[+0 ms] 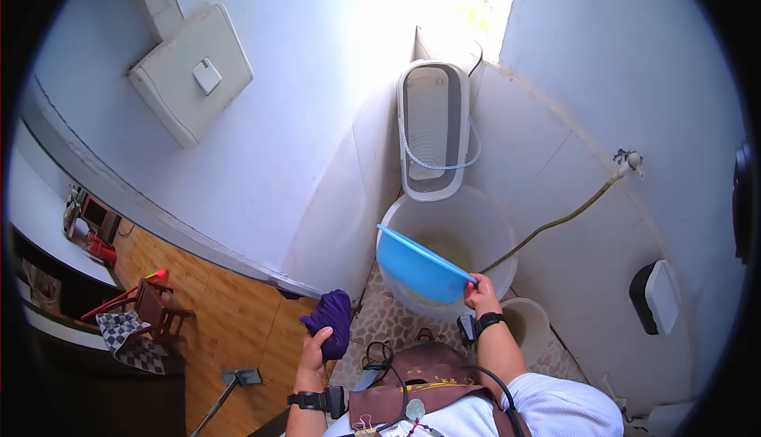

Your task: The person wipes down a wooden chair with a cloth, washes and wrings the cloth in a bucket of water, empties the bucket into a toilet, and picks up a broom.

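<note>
A bunched purple cloth (pixel 333 322) is in my left hand (pixel 315 350), the thumb pressed over its lower edge. My right hand (pixel 480 296) grips the rim of a blue plastic basin (pixel 420 267), which is tilted on its side. The basin hangs over a large white tub (pixel 487 223) and covers part of its opening. A hose (pixel 555 223) runs from a wall tap (pixel 629 160) down towards the tub; its lower end is hidden behind the basin.
Behind the tub stands a grey and white foldable bucket (pixel 432 120) with a rope handle. A smaller pale bucket (pixel 529 316) is beside my right arm. On the left, beyond a doorway, are a wooden chair (pixel 162 310) and a broom or mop (pixel 240 377) on the wooden floor.
</note>
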